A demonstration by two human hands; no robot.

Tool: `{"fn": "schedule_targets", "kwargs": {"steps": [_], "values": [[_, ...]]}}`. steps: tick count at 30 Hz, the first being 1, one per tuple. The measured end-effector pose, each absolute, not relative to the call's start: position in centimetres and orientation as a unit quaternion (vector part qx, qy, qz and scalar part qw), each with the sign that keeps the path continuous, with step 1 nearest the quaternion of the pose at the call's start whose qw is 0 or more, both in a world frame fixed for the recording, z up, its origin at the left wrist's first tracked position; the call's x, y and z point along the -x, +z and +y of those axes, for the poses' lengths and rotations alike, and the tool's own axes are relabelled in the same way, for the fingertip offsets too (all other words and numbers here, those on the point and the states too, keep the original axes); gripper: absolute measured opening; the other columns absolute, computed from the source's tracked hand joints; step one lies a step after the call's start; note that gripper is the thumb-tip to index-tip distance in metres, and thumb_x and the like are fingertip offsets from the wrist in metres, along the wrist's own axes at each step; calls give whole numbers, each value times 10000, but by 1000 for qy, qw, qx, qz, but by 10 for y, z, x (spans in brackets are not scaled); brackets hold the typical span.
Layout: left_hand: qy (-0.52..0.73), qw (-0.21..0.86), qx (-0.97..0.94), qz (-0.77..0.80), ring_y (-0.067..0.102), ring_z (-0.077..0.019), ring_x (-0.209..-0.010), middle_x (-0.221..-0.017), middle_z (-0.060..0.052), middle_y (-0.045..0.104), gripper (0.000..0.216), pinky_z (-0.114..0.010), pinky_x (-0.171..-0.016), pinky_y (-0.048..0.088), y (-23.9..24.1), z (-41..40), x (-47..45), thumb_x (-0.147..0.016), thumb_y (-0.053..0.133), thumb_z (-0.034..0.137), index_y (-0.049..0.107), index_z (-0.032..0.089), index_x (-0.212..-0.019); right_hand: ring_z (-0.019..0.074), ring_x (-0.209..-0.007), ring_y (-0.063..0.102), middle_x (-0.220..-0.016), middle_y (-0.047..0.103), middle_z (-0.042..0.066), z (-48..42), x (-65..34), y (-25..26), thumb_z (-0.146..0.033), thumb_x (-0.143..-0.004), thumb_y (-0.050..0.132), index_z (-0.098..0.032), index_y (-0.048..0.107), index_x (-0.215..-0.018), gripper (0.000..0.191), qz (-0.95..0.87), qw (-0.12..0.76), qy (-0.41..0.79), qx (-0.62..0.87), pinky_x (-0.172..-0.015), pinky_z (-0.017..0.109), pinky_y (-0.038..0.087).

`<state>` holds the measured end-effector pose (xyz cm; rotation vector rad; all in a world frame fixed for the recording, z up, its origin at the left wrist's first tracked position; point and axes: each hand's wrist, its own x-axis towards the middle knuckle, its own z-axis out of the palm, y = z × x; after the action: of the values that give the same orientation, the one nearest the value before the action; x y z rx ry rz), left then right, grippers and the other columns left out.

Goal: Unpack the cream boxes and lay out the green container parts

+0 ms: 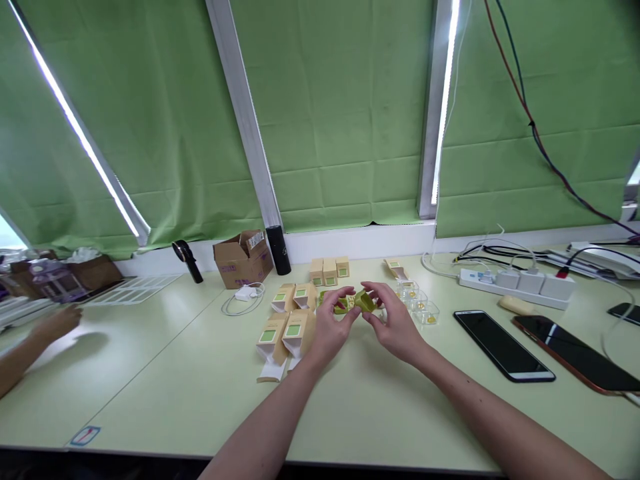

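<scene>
Both my hands meet over the table, around a small olive-green case (365, 302). My right hand (395, 323) grips it between thumb and fingers, and my left hand (331, 327) pinches at its left side. More green pieces (341, 306) and some pale small parts lie just behind my left fingers, partly hidden. Open beige cartons (294, 330) with green labels stand left of my left hand, their white flaps spread. Clear small boxes (420, 307) with yellow bits inside sit just right of my right hand.
Closed beige cartons (329, 272) stand behind; another carton (396, 269) lies open. A power strip (515, 287), phones (503, 345) and cables are at right. A cardboard box (243, 259), black cylinder (279, 250) and white charger (247, 293) stand left. Another person's hand (60, 323) reaches in far left.
</scene>
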<state>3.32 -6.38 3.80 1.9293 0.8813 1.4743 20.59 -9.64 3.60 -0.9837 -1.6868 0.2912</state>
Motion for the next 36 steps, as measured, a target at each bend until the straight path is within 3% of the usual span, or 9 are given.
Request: {"fn": "schedule_targets", "kwargs": {"steps": [4,12,28,36], "values": [[531,255,-746,311,606,-241,-1182,-1250,-93,681,391,-372,-924,527,39,-63,-33,-861,739,213,682,264,-1244,279,-1136,612,-1262,583,114,-99,-206,36,-114,-883,566,-283,440,-1388,547,-745,533,58,397,-938,499,574],[517,235,-770,292,550,-256,-1196,-1170,-84,678,423,-423,-1008,503,39,-59,-31,-830,777,183,708,267,-1239,299,-1156,604,-1245,545,140,-99,-211,39,-31,-866,506,-244,493,-1226,418,-771,504,3,389,-941,508,579],[511,194,-775,316,523,-271,-1228,-1164,-73,695,363,-453,-1033,492,43,-61,-31,-823,783,187,722,258,-1174,287,-1133,629,-1239,567,147,-100,-212,40,-128,-950,491,-233,580,-1199,284,-779,497,-24,381,-904,472,600],[518,122,-796,288,533,-289,-1188,-1148,-71,710,406,-499,-1043,480,33,-59,-33,-803,790,160,699,256,-1187,275,-1004,599,-1101,621,114,-98,-212,38,-138,-965,491,-251,720,-1077,279,-755,485,-138,419,-842,465,535]]}}
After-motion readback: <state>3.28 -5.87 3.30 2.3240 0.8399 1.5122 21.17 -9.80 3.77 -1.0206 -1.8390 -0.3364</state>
